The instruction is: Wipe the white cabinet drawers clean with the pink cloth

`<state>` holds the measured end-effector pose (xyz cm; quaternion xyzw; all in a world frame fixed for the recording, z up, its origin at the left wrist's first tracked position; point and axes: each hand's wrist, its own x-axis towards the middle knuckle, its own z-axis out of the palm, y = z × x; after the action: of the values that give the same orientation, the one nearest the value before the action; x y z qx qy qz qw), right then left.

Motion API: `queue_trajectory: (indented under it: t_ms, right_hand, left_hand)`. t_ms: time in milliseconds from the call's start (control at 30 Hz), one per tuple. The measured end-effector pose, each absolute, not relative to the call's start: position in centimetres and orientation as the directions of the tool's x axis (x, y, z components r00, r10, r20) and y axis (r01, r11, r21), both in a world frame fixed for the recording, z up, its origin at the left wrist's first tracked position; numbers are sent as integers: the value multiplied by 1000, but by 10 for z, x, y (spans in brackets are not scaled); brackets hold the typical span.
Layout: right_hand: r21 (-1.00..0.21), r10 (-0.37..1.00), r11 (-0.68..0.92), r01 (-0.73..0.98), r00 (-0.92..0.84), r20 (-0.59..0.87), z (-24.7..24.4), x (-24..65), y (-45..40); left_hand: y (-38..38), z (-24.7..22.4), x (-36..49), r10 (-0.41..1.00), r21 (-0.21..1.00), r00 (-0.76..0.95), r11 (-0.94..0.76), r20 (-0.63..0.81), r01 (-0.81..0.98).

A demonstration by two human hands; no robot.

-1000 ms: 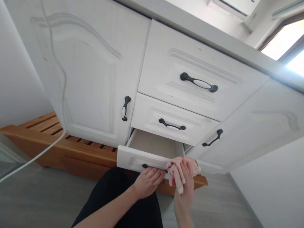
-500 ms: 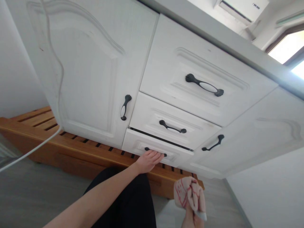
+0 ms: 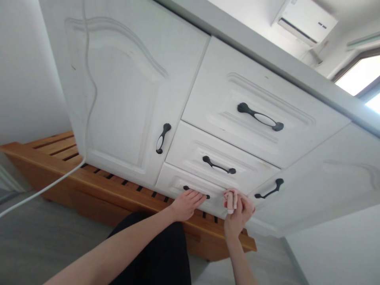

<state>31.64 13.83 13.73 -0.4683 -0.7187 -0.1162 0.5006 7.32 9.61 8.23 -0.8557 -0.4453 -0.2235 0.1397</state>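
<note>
My left hand has its fingers curled over the black handle of the bottom drawer, which sits closed in the white cabinet. A pink-and-white cloth is bunched in my right hand, up against the right end of that drawer's front. Above lie the middle drawer and the larger top drawer, both closed, each with a dark handle.
Cabinet doors flank the drawers, on the left and right. A slatted wooden bench runs under the cabinet. One white cable hangs down the left door and crosses the bench. My dark-clothed leg is below the drawers.
The bottom drawer has gone from slightly ajar to closed, my left hand staying on its handle. My right hand has brought the cloth up from below the bench edge to the drawer front.
</note>
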Motion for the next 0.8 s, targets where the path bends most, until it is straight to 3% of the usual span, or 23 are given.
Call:
queue_trajectory:
  t_ms: [133,267,433,600,800]
  right_hand:
    - [-203,468,470,859,-48,882,127,305,136]
    - [-116,548,452,885,-173,819,124,273,129]
    - [-50,609,548,835,-357,708,137,185,117]
    - [-6,566,730,683,-600,566,158,88,105]
    - [114,353,881,459,-799,487,160,60,107]
  left_hand:
    - [63,67,77,742,32,395,-488,541,872]
    - [0,2,90,827,288,160,-360,539,888]
    - [-61,-66,100,885,478,-159,-80,438,875]
    - [-58,-70,84,949,620,-122,-89,289,780]
    - [-51,-78,72,957,716,-211,3,201,698]
